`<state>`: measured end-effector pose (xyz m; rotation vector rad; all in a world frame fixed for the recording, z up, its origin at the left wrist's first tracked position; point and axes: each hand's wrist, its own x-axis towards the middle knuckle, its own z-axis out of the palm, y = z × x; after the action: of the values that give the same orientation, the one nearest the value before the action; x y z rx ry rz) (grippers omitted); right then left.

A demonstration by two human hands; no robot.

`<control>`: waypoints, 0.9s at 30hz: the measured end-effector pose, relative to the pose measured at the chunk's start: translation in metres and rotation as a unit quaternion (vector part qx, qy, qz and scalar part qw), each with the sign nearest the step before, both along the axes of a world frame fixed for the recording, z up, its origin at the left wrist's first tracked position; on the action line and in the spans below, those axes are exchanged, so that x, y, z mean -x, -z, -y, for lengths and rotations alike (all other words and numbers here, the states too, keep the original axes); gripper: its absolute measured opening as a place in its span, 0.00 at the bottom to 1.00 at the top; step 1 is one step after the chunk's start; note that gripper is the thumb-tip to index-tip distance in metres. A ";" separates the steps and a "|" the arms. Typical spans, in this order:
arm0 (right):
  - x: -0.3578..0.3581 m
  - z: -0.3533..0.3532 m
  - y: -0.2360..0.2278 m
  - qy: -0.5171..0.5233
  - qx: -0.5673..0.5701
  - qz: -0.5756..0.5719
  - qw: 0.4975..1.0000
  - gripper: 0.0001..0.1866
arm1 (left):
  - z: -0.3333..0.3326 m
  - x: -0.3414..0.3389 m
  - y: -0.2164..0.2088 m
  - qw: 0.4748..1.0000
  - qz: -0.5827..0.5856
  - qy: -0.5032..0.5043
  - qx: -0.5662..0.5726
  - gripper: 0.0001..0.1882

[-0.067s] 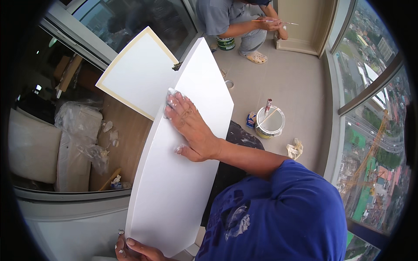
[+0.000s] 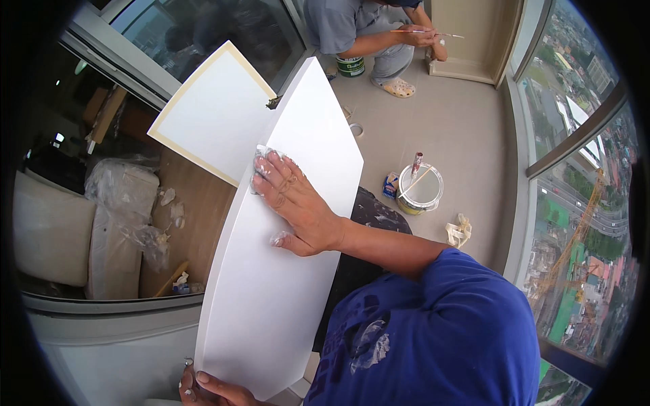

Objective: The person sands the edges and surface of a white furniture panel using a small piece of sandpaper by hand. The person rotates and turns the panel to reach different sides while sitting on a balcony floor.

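Note:
A long white panel (image 2: 284, 284) slants across my lap, its far end raised toward the top. My right hand (image 2: 298, 203) lies flat over its left long edge, fingers stretched and thumb apart. White smears coat those fingertips; whether some thin piece lies under them is hidden. At the lower left, my left hand (image 2: 227, 392) grips the panel's near corner, thumb on top and fingers round the side. White spots mark its fingers too. Behind the panel stands another white board (image 2: 210, 111) with a tan taped border.
A person (image 2: 365, 34) crouches at the top, holding a thin brush (image 2: 423, 32) beside a beige frame (image 2: 474, 40). On the floor are a paint bucket (image 2: 430, 203), a small blue box (image 2: 390, 185) and a crumpled cloth (image 2: 459, 231). Windows line the right; plastic-wrapped furniture (image 2: 122, 189) sits left.
My right hand has slid slightly down along the panel's edge, toward me. My left hand keeps its hold on the corner.

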<state>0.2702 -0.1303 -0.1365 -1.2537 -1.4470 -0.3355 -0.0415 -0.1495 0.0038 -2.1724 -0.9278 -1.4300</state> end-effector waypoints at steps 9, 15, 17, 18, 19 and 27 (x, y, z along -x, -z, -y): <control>-0.182 -0.060 0.000 0.188 -0.112 -0.101 0.970 0.36 | -0.005 0.022 0.020 0.997 0.015 0.056 0.053 0.09; -0.150 -0.053 0.004 0.166 -0.113 -0.080 0.976 0.35 | -0.013 0.024 0.020 0.996 -0.004 0.092 0.018 0.15; -0.100 -0.043 0.003 0.128 -0.096 -0.037 0.986 0.37 | -0.017 0.026 0.023 0.993 0.020 0.115 0.029 0.15; -0.066 -0.037 -0.003 0.087 -0.098 -0.021 0.991 0.41 | -0.018 0.028 0.025 0.992 0.032 0.114 0.033 0.15; -0.028 -0.026 -0.010 0.057 -0.080 -0.021 0.995 0.44 | -0.020 0.030 0.026 0.992 0.042 0.117 0.036 0.15; 0.138 0.016 -0.032 -0.063 -0.037 0.158 0.985 0.36 | -0.016 0.029 0.018 0.992 0.036 0.098 0.077 0.09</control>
<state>0.1323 -0.1460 -0.1041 -1.0757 -1.7582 -0.5161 -0.0701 -0.1334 -0.0141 -2.3961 -0.8955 -1.5847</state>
